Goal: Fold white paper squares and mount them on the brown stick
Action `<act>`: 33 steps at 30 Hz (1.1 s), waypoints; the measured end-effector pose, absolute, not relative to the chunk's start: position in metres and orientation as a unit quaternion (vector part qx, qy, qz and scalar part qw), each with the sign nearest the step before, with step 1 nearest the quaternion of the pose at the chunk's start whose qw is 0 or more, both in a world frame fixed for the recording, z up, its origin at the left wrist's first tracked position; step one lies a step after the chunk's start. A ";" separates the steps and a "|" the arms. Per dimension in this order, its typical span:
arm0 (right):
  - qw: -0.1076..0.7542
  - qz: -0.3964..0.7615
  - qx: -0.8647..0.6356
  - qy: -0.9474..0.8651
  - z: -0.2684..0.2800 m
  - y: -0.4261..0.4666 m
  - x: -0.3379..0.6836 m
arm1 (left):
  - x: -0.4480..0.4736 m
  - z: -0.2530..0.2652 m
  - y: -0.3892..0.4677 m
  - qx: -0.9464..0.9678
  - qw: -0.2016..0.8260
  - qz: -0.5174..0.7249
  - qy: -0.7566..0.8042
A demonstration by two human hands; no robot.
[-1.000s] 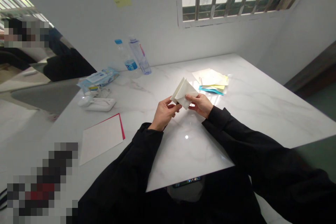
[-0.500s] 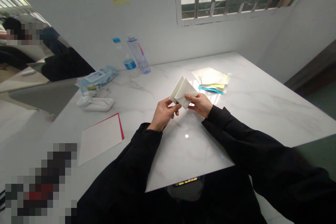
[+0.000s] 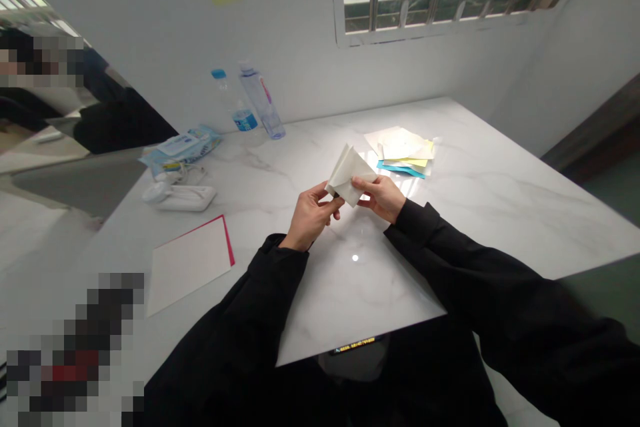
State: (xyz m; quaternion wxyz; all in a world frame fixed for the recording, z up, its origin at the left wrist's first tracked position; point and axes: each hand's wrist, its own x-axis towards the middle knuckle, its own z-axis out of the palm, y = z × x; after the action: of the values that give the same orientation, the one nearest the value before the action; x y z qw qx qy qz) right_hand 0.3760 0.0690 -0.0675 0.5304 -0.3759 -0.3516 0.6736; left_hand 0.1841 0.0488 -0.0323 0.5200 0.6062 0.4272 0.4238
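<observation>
A small folded piece of off-white paper (image 3: 353, 170) is held up over the table, its layers standing slightly apart at the upper left. My left hand (image 3: 310, 213) pinches its lower left edge, with thumb and fingers closed. On the other side, my right hand (image 3: 381, 197) grips the lower right part, thumb on the front face and fingers behind. The inner folds and some fingertips are hidden. Just beyond the right hand lies a loose pile of white, yellow and blue papers (image 3: 406, 150).
White sheets with a red one beneath (image 3: 193, 263) lie at the left. Behind them are a white device (image 3: 180, 197), a cable and a wipes packet (image 3: 185, 143). Two plastic bottles (image 3: 245, 120) (image 3: 267, 107) stand by the wall. A phone (image 3: 357, 345) shows below the table's front edge.
The gap between the paper's layers at the upper left has narrowed. Both hands keep their hold in nearly the same place, and the view has shifted slightly.
</observation>
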 end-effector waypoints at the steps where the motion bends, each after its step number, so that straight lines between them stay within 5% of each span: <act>1: 0.531 0.673 -0.376 -0.352 -0.067 0.069 0.376 | 0.184 -0.032 0.049 0.606 0.520 0.424 0.428; 33: 0.547 0.682 -0.334 -0.352 -0.063 0.071 0.374 | 0.189 -0.026 0.042 0.606 0.494 0.443 0.439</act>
State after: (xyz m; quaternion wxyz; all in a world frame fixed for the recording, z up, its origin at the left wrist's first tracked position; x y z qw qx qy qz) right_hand 0.3744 0.0714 -0.0626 0.5470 -0.3340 -0.3515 0.6824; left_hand 0.1889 0.0419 -0.0263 0.4943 0.6056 0.4391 0.4429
